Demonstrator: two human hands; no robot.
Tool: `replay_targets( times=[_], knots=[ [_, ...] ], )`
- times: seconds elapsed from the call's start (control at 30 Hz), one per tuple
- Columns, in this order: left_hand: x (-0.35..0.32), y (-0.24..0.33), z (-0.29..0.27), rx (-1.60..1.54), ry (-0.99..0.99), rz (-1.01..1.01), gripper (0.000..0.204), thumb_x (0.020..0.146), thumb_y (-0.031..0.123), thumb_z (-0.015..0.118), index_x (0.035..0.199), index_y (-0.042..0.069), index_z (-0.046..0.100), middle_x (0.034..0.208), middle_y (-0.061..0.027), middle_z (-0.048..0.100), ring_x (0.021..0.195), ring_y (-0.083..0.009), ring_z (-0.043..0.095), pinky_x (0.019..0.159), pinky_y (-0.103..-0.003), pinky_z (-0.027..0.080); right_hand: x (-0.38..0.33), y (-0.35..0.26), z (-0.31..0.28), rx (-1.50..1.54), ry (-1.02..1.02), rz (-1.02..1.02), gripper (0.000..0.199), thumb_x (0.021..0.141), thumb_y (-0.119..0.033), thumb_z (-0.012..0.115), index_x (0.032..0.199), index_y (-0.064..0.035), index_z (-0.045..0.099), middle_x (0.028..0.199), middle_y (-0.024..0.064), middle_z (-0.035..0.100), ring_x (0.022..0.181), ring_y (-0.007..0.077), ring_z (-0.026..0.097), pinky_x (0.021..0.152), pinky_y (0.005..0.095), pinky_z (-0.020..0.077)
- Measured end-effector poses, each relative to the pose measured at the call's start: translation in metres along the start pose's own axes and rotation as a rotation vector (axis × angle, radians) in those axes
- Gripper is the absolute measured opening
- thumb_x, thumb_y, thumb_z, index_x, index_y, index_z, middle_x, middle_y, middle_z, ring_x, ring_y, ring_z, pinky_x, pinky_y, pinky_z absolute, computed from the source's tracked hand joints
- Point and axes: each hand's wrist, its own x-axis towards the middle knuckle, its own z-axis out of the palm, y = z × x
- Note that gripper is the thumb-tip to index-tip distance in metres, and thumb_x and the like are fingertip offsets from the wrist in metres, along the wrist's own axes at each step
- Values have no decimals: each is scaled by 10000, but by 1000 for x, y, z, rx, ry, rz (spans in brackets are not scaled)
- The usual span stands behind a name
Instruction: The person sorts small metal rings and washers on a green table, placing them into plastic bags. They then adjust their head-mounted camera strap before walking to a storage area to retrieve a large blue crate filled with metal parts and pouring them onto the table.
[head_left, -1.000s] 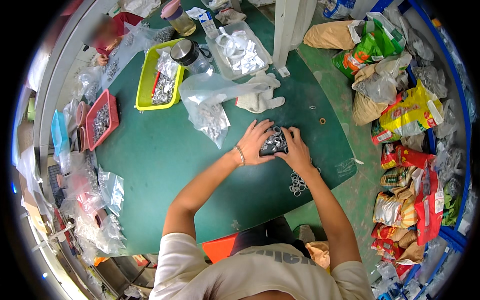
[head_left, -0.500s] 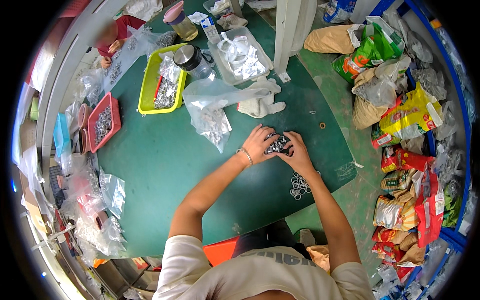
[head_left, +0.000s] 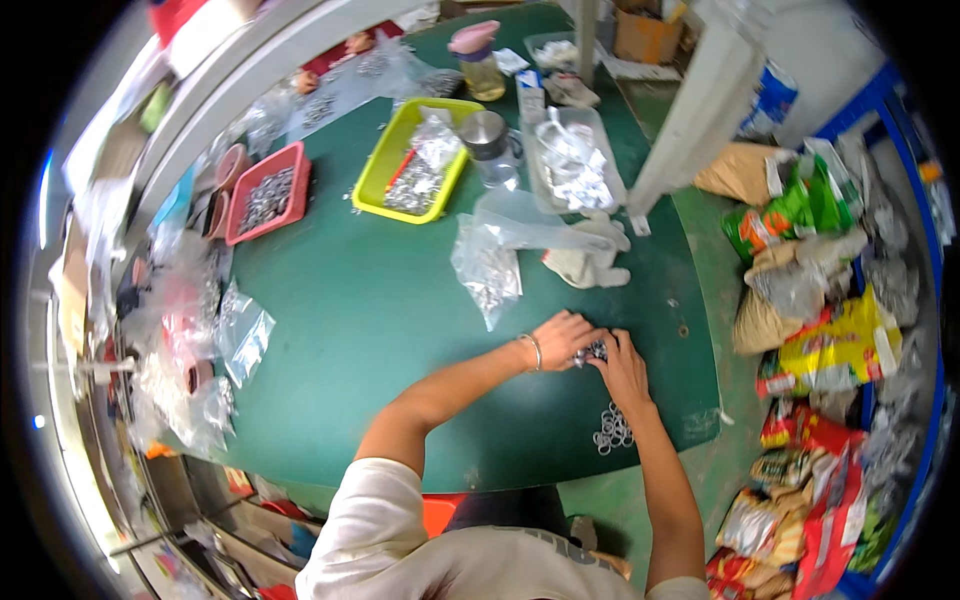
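Observation:
My left hand and my right hand curl toward each other over the green table. Between them they cup a small heap of shiny metal rings, partly hidden by the fingers. Closer to my body, beside the right forearm, lies a loose group of similar rings. Beyond my hands are a clear plastic bag with small parts inside and a whitish work glove partly under it.
A yellow-green tray and a pink basket hold small metal parts. A lidded jar stands by a clear bin. A white post rises at the far right. Across the table, another person's hand shows.
The view has shifted, so the table items appear farther right and lower. My hands have drawn closer around the rings, covering more of them.

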Motion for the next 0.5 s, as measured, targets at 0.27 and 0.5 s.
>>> replay_targets(
  times=[0.27, 0.5],
  knots=[
    [0, 1, 6, 4, 258, -5, 355, 749, 181, 635, 1071, 46, 570, 727, -42, 518, 663, -198, 540, 552, -305, 449, 4, 1, 15, -219, -6, 3, 345, 815, -172, 585, 1084, -10, 443, 1012, 150, 466, 859, 306, 570, 667, 370, 505],
    [10, 4, 9, -87, 391, -222, 138, 741, 133, 654, 872, 90, 644, 739, -52, 583, 615, -209, 588, 522, -302, 481, 5, 3, 3, -23, 19, 166, 330, 833, -103, 545, 1118, 7, 420, 1027, 195, 474, 869, 357, 552, 663, 400, 487]
  ],
)
